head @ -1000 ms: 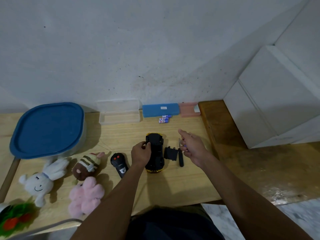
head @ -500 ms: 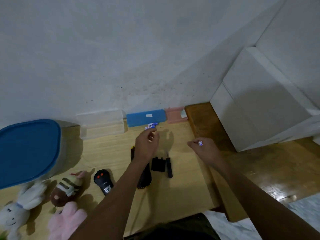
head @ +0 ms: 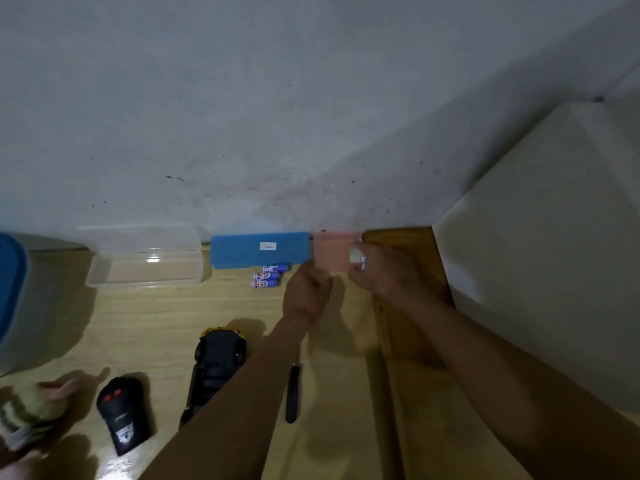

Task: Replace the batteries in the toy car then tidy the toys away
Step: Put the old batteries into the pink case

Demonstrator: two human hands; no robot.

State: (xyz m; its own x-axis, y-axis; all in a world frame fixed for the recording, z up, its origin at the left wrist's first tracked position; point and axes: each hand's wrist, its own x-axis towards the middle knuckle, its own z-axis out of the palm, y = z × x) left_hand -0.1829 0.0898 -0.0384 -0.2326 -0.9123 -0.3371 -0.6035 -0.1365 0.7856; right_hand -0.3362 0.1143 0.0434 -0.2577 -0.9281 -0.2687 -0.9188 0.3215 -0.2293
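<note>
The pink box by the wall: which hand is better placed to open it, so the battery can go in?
Probably left. The left hand looks empty at the pink box, while the right hand pinches a battery.

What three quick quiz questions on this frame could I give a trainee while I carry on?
1. True or false: the toy car lies with its underside up on the table.
2. Which box do both hands reach for: A clear, B blue, C pink?
3. Fill in: the loose batteries lie just in front of the ____ box.

Key
1. True.
2. C: the left hand and right hand are at the pink box, and the right one holds a small battery-like item.
3. Blue; they lie beside the blue box.
</note>
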